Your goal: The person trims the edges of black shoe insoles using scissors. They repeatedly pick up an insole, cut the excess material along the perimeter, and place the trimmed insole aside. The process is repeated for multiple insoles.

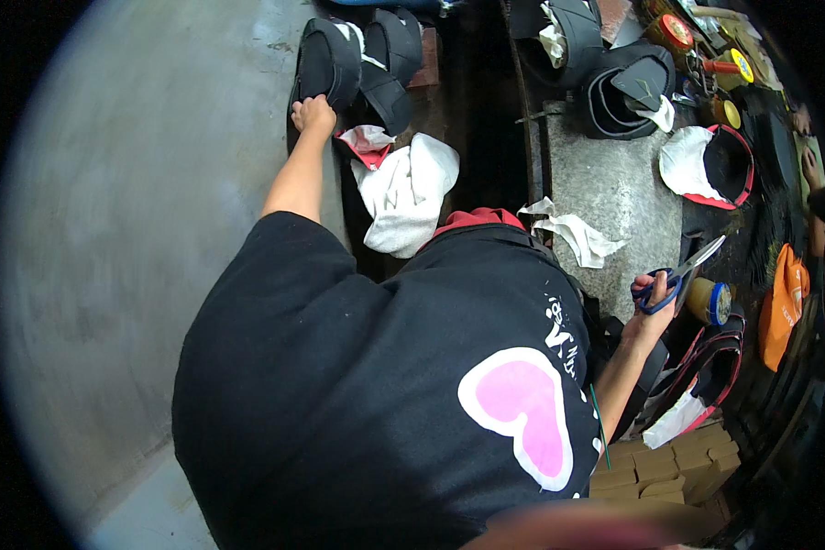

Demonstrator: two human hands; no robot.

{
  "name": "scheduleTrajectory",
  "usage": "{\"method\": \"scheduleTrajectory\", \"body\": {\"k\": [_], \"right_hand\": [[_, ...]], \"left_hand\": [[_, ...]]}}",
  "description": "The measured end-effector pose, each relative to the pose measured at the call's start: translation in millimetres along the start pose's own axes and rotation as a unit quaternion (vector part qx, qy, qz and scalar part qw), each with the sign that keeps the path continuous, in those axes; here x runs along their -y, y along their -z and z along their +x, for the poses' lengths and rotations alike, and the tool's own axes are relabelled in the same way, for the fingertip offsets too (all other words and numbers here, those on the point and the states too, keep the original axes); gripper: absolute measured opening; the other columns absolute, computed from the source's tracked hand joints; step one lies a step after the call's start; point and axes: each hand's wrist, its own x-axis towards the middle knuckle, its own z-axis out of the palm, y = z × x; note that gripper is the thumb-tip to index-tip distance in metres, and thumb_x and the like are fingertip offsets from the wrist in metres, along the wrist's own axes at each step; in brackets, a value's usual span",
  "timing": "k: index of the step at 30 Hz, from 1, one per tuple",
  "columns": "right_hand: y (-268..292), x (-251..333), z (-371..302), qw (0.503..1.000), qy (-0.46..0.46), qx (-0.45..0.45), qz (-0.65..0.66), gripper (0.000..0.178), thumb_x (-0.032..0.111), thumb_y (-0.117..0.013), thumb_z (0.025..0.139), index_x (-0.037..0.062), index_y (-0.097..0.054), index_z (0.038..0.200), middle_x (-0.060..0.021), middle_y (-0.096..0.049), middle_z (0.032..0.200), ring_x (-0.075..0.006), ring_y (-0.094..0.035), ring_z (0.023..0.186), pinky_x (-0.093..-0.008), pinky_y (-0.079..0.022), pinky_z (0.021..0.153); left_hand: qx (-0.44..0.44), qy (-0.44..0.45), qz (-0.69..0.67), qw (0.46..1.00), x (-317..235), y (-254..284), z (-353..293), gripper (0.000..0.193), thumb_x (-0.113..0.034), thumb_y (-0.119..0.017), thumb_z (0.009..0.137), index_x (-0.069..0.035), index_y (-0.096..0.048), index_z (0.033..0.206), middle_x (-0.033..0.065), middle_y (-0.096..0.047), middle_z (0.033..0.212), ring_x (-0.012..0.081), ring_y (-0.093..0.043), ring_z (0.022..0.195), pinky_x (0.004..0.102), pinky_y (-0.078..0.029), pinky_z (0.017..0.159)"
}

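At the far left, my left hand point(313, 115) has its fingers curled over the near edge of a black curved, cap-shaped fabric piece point(328, 64). More black pieces of that kind point(394, 46) lie right beside it, with white material showing between them. Out to the right, my right hand point(653, 307) holds a pair of scissors point(683, 273) by the blue handles. The blades point away to the upper right, slightly apart, with nothing visible between them. A jar with a blue lid point(710, 301) stands close to that hand.
A grey slab point(605, 192) bears white scraps point(579, 236) and black curved pieces point(628, 87). Beyond are a red-edged piece point(710, 167), several jars point(676, 33) and an orange bag point(784, 307). A white cloth point(408, 194) hangs before me; cardboard boxes point(669, 467) sit lower right. Another person's hand point(811, 167) shows far right.
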Motion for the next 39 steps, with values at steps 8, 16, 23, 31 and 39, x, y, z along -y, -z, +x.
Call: {"method": "scheduleTrajectory", "body": {"k": [8, 16, 23, 31, 39], "right_hand": [[-1.5, -0.6, -5.8, 0.999, -0.021, -0.029, 0.005, 0.017, 0.023, -0.062, 0.096, 0.0073, -0.058, 0.097, -0.0043, -0.064, 0.073, -0.0117, -0.058, 0.063, -0.0252, -0.046, 0.060], [14.6, -26.3, 21.4, 0.997, -0.066, -0.001, -0.048, 0.027, 0.032, -0.066, 0.094, 0.0066, -0.060, 0.097, -0.0015, -0.061, 0.068, -0.0090, -0.056, 0.058, -0.0222, -0.042, 0.054], [23.5, -46.9, 44.0, 0.961, -0.004, -0.040, -0.274, 0.025, 0.022, -0.064, 0.092, -0.0006, -0.060, 0.101, -0.0085, -0.067, 0.076, -0.0145, -0.063, 0.067, -0.0299, -0.047, 0.060], [20.0, -17.2, 31.3, 0.875, 0.046, -0.129, -0.464, 0.039, 0.030, -0.070, 0.086, 0.0017, -0.060, 0.110, -0.0158, -0.068, 0.080, -0.0340, -0.066, 0.077, -0.0442, -0.049, 0.072], [8.1, 2.6, 25.8, 0.902, 0.044, -0.127, -0.409, 0.076, 0.018, -0.069, 0.085, 0.0097, -0.028, 0.148, -0.0274, -0.062, 0.117, -0.0431, -0.062, 0.105, -0.0469, -0.049, 0.089]], "left_hand": [[0.053, 0.036, 0.010, 0.998, -23.3, -16.4, 16.7, 0.087, -0.049, -0.063, 0.086, -0.018, -0.020, 0.155, 0.0137, -0.018, 0.161, 0.0453, -0.004, 0.147, 0.0638, -0.011, 0.114], [-0.061, 0.076, -0.112, 0.989, -28.0, 13.5, 24.2, 0.102, -0.070, -0.072, 0.066, -0.014, -0.040, 0.146, 0.0122, -0.042, 0.149, 0.0352, -0.027, 0.143, 0.0630, -0.016, 0.114], [-0.263, 0.050, -0.166, 0.949, -57.8, 21.0, 12.9, 0.102, -0.064, -0.073, 0.071, -0.011, -0.034, 0.148, 0.0224, -0.022, 0.156, 0.0468, -0.016, 0.144, 0.0643, -0.018, 0.113], [-0.419, -0.562, -0.318, 0.638, -251.5, 108.7, -147.0, 0.068, -0.031, -0.074, 0.076, -0.016, -0.048, 0.136, 0.0148, -0.038, 0.145, 0.0369, -0.023, 0.142, 0.0552, -0.015, 0.116], [-0.149, -0.842, -0.329, 0.401, -374.1, 107.8, -334.4, 0.055, -0.018, -0.073, 0.075, -0.016, -0.057, 0.127, 0.0109, -0.041, 0.147, 0.0335, -0.038, 0.136, 0.0480, -0.032, 0.112]]}}
